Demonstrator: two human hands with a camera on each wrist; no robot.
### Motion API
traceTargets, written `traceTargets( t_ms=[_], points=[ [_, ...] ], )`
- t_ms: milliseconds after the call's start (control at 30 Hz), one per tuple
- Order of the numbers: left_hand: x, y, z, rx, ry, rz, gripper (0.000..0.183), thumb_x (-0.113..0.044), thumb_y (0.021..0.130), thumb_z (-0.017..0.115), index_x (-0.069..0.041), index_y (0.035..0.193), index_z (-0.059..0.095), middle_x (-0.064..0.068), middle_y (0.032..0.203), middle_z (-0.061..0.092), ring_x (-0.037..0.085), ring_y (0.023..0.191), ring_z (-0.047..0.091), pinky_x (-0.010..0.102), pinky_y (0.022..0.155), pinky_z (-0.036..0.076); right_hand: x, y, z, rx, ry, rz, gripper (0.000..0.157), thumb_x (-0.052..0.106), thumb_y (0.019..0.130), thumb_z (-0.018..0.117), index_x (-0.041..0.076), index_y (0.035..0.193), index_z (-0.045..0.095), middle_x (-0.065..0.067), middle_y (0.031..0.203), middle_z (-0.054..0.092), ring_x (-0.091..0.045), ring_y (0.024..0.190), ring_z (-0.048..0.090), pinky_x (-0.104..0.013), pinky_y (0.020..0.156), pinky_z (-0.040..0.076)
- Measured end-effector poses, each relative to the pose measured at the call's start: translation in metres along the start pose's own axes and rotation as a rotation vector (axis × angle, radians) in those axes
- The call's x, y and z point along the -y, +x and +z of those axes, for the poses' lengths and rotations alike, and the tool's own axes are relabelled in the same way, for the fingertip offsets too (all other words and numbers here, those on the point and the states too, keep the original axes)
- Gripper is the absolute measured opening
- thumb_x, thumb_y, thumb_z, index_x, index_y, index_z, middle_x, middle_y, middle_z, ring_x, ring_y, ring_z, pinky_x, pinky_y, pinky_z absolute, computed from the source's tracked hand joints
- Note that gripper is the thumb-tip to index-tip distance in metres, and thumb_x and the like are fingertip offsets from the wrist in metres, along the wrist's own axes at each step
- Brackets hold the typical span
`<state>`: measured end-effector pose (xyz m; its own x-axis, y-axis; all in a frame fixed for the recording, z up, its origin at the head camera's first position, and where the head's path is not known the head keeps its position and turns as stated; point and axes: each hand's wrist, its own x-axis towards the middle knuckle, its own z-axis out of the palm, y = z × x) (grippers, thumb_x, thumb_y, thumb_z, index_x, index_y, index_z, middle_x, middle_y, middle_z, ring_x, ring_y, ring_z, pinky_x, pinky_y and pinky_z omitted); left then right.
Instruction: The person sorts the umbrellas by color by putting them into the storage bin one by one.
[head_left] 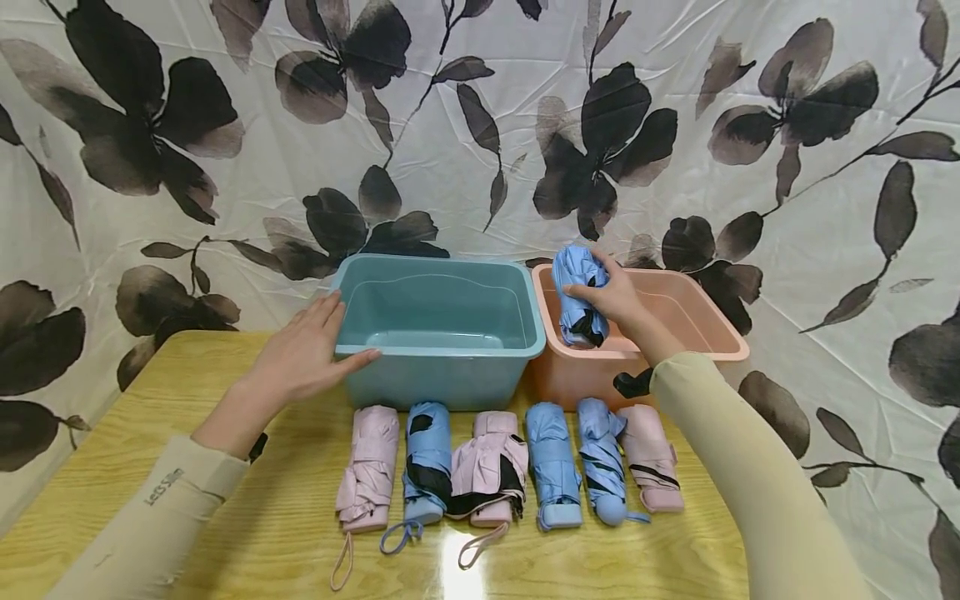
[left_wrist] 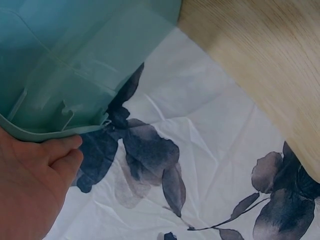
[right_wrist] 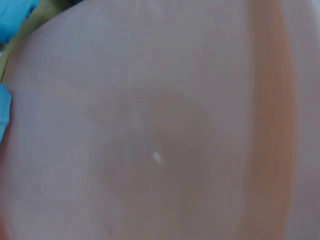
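My right hand (head_left: 621,293) grips a blue folded umbrella (head_left: 573,271) with black patches, held upright over the left part of the orange bin (head_left: 708,312). Thumb and fingers wrap it from the right. Out to the left, my left hand (head_left: 303,350) rests with straight fingers at the left rim of the teal bin (head_left: 442,354), its thumb over the front edge. The left wrist view shows those fingers (left_wrist: 65,150) against the bin's rim. In the right wrist view the orange bin's wall fills most of the picture, blurred, and the hand is hidden.
In front of the bins lies a row of folded umbrellas: pink ones (head_left: 371,467) and blue ones (head_left: 553,467), some with wrist loops. The yellow wooden table (head_left: 247,517) carries everything. A white floral cloth (head_left: 480,167) hangs behind.
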<state>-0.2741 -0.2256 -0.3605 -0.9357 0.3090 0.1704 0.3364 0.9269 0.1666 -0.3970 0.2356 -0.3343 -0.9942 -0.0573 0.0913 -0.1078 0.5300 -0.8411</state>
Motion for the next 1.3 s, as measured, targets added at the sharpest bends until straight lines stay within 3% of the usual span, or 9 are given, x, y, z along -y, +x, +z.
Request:
traceTargets(
  t_ms=[133,267,433,700,967,1200,1300],
  points=[
    [0.0,0.001,0.001,0.002,0.0,0.0,0.106,-0.069,0.1,0.05,0.017,0.156,0.025,0.033,0.168,0.015,0.05,0.155,0.015,0.061,0.125,0.018,-0.004,0.005,0.009,0.06,0.009,0.066,0.095,0.027,0.093,0.079,0.02,0.168,0.021,-0.021,0.166,0.027,-0.038,0.144,0.039,-0.053,0.114,0.042],
    [0.0,0.001,0.001,0.003,0.003,0.0,0.106,-0.069,0.1,0.049,0.017,0.157,0.025,0.033,0.168,0.014,0.05,0.155,0.014,0.061,0.125,0.017,-0.004,0.007,0.015,0.118,0.044,0.118,0.096,0.027,0.094,0.078,0.021,0.168,0.018,-0.02,0.163,0.031,-0.034,0.132,0.049,-0.044,0.099,0.053],
    [0.0,0.002,-0.001,-0.004,0.004,0.001,0.106,-0.069,0.1,0.049,0.017,0.156,0.025,0.032,0.168,0.014,0.05,0.155,0.014,0.062,0.125,0.017,-0.005,0.009,0.02,0.155,0.107,0.176,0.095,0.024,0.095,0.077,0.02,0.169,0.017,-0.021,0.159,0.036,-0.032,0.119,0.056,-0.037,0.083,0.058],
    [0.001,0.0,0.001,-0.023,-0.014,-0.002,0.107,-0.07,0.099,0.052,0.018,0.155,0.028,0.033,0.167,0.017,0.051,0.155,0.016,0.063,0.124,0.019,-0.008,0.007,0.025,0.259,0.122,0.262,0.094,0.02,0.099,0.073,0.018,0.169,0.011,-0.022,0.165,0.027,-0.035,0.127,0.052,-0.042,0.09,0.057],
    [0.002,0.0,0.002,-0.013,-0.006,-0.006,0.107,-0.071,0.099,0.05,0.017,0.156,0.026,0.033,0.168,0.015,0.051,0.155,0.015,0.063,0.124,0.018,-0.011,0.009,0.027,0.325,0.127,0.286,0.083,0.021,0.105,0.062,0.019,0.169,0.01,-0.023,0.16,0.03,-0.035,0.119,0.054,-0.041,0.083,0.056],
    [0.0,0.001,0.003,-0.004,0.003,-0.006,0.106,-0.07,0.1,0.05,0.017,0.156,0.025,0.033,0.168,0.015,0.051,0.155,0.015,0.063,0.124,0.018,-0.02,0.012,0.028,0.468,-0.034,0.293,0.075,0.014,0.107,0.055,0.017,0.169,0.013,-0.026,0.163,0.021,-0.031,0.108,0.055,-0.039,0.079,0.056],
    [0.0,0.001,0.004,-0.003,0.006,-0.006,0.106,-0.07,0.1,0.05,0.017,0.156,0.026,0.033,0.168,0.015,0.051,0.155,0.015,0.063,0.124,0.018,-0.024,0.013,0.029,0.531,-0.093,0.268,0.075,0.012,0.106,0.054,0.013,0.168,0.012,-0.026,0.166,0.018,-0.034,0.117,0.055,-0.038,0.084,0.056]
  ],
)
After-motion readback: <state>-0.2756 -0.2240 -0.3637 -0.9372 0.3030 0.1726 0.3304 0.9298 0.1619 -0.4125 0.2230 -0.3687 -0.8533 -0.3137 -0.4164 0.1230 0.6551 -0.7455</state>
